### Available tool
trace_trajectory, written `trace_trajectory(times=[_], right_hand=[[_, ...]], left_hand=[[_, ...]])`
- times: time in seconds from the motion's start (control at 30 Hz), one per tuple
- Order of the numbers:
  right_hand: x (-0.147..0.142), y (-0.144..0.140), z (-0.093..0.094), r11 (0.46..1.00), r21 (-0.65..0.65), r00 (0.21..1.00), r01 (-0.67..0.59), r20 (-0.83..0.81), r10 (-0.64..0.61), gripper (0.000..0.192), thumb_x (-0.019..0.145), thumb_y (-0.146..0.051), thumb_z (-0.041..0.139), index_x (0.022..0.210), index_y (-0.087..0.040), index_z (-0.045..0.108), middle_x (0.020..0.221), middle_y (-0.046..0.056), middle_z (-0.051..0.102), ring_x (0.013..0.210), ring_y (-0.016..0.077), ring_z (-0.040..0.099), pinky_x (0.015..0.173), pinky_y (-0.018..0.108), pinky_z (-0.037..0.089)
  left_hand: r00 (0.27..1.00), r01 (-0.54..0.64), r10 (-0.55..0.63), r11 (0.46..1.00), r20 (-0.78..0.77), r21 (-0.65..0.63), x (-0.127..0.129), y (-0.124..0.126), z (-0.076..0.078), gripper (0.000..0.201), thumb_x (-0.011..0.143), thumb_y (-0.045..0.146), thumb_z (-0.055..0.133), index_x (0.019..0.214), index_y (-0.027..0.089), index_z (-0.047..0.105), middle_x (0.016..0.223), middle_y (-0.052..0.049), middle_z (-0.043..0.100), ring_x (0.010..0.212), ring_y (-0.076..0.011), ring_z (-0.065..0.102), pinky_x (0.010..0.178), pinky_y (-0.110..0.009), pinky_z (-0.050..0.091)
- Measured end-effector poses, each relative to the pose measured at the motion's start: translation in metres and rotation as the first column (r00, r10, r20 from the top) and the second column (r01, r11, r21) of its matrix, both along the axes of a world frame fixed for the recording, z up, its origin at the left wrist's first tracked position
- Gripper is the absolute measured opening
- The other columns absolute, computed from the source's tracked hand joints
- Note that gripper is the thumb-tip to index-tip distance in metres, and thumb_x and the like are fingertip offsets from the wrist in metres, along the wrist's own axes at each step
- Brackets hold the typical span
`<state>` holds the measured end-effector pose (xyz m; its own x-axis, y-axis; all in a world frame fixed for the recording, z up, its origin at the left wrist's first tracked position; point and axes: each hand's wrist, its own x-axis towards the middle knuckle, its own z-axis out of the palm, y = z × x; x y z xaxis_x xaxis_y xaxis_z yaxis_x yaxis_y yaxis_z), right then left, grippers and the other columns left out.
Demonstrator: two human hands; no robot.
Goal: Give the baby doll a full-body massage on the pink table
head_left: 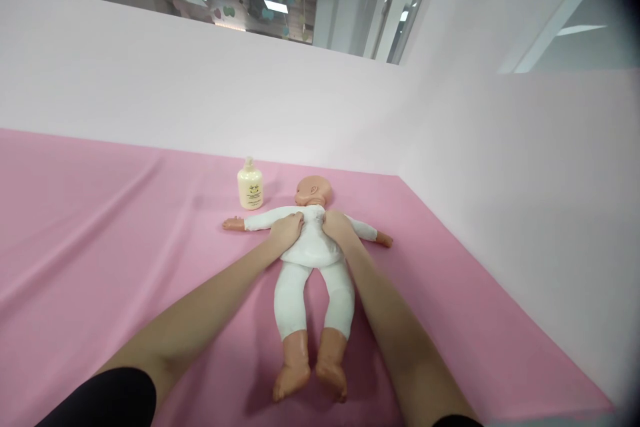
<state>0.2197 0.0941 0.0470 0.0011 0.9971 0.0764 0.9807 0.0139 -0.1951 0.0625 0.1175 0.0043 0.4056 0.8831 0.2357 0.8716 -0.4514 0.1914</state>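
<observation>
A baby doll (313, 250) lies on its back on the pink surface, with a bare head turned to the left. It is dressed in white, its arms are stretched out sideways, and its bare feet point toward me. My left hand (287, 229) rests on the left side of its chest, closed, with the fingers curled against the torso. On the opposite side of the chest my right hand (338, 225) is likewise closed against the doll. The fingertips of both hands are partly hidden.
A cream pump bottle (251, 188) with a dark label stands beyond the doll's outstretched left-side arm. Pink padding (125, 227) with creases covers the surface. A white wall (200, 100) runs along the back, and another wall (525, 200) closes the right side.
</observation>
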Motion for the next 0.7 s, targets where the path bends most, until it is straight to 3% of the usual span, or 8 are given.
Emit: trace_trajectory(times=[0.13,0.23,0.37,0.5,0.6,0.7], right_hand=[[0.012,0.007,-0.007,0.999,0.011,0.999,-0.041,-0.025,0.041,0.028,0.09,-0.016,0.039,0.097,-0.007,0.065,0.098,0.015,0.067,0.09,0.0165,0.061,0.073,0.023,0.036],[0.021,0.016,-0.013,0.998,-0.025,0.998,-0.05,-0.048,0.048,0.027,0.089,-0.019,0.039,0.089,-0.012,0.065,0.092,0.01,0.069,0.083,0.015,0.06,0.069,0.022,0.036],[0.024,0.021,-0.019,0.998,-0.036,0.997,-0.053,-0.061,0.051,0.028,0.091,-0.025,0.037,0.09,-0.014,0.062,0.091,0.007,0.068,0.081,0.0148,0.06,0.068,0.022,0.036],[0.018,0.01,-0.014,0.999,0.001,0.998,-0.042,-0.052,0.043,0.032,0.094,-0.028,0.031,0.101,-0.009,0.057,0.101,0.015,0.066,0.089,0.0176,0.06,0.072,0.024,0.036],[0.009,-0.005,-0.001,0.998,-0.01,0.998,-0.059,-0.012,0.059,0.032,0.093,-0.025,0.033,0.108,-0.006,0.053,0.102,0.018,0.064,0.091,0.0203,0.06,0.072,0.026,0.037],[-0.001,-0.021,0.014,0.993,-0.059,0.993,-0.104,0.049,0.107,0.028,0.089,-0.021,0.041,0.108,-0.007,0.054,0.106,0.019,0.063,0.091,0.0228,0.061,0.07,0.028,0.039]], left_hand=[[0.998,0.06,-0.06,0.99,-0.008,0.126,-0.001,-0.001,0.001,0.024,0.093,0.023,0.034,0.096,0.013,0.055,0.102,-0.011,0.056,0.096,-0.0231,0.052,0.083,-0.034,0.04],[0.996,0.089,-0.088,0.975,-0.016,0.206,-0.001,0.001,0.002,0.022,0.092,0.022,0.037,0.095,0.013,0.056,0.105,-0.013,0.054,0.098,-0.0243,0.048,0.087,-0.037,0.039],[0.994,0.106,-0.106,0.975,-0.011,0.194,-0.003,0.004,0.0,0.019,0.091,0.02,0.036,0.094,0.013,0.054,0.1,-0.011,0.055,0.093,-0.0234,0.048,0.086,-0.036,0.039],[0.994,0.105,-0.108,0.977,0.007,0.184,-0.005,0.004,0.003,0.018,0.091,0.02,0.036,0.096,0.013,0.052,0.099,-0.01,0.056,0.092,-0.0229,0.049,0.086,-0.036,0.038],[0.995,0.102,-0.1,0.985,-0.023,0.137,-0.003,-0.007,0.013,0.021,0.091,0.019,0.033,0.099,0.013,0.051,0.102,-0.012,0.055,0.093,-0.0235,0.049,0.083,-0.038,0.04],[0.99,0.094,-0.088,0.994,-0.108,0.055,0.003,-0.032,0.034,0.022,0.089,0.016,0.032,0.099,0.012,0.052,0.102,-0.013,0.055,0.09,-0.0241,0.051,0.076,-0.038,0.042]])
